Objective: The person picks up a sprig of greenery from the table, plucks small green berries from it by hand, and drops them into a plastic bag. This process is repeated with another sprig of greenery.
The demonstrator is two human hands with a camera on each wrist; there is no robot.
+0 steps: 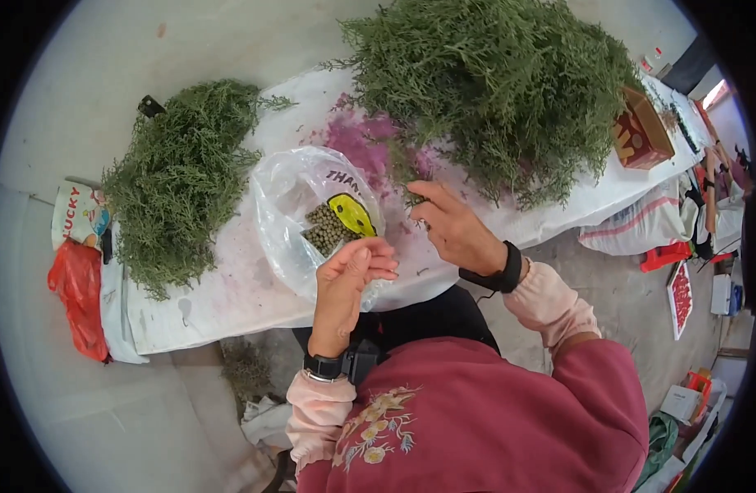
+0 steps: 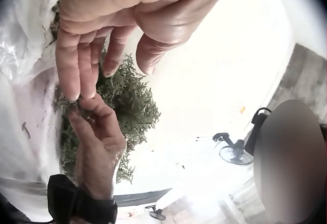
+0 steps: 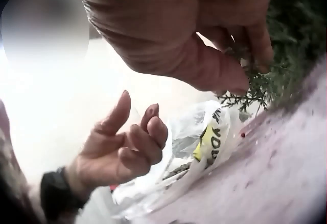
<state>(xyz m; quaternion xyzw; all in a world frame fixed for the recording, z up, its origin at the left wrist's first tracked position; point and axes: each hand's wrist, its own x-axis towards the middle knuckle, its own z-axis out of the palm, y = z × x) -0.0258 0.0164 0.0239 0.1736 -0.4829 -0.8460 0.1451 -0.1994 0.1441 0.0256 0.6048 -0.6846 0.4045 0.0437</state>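
Note:
My left hand (image 1: 345,278) is over the near edge of a clear plastic bag (image 1: 273,201), its fingers loosely bent and nothing between them. Small round green berries (image 1: 322,232) lie inside the bag, below a yellow printed patch. To the right of the bag, my right hand (image 1: 458,232) pinches a green conifer sprig (image 3: 249,97) between thumb and fingers. That sprig overlaps the foliage behind it in the right wrist view. A large heap of conifer branches (image 1: 493,90) lies just beyond the right hand.
A smaller heap of branches (image 1: 181,185) is at the table's left end. Purple stains mark the white table cover (image 1: 230,287). An open cardboard box (image 1: 645,131) stands beside the large heap. A red plastic bag (image 1: 78,292) hangs off the left side.

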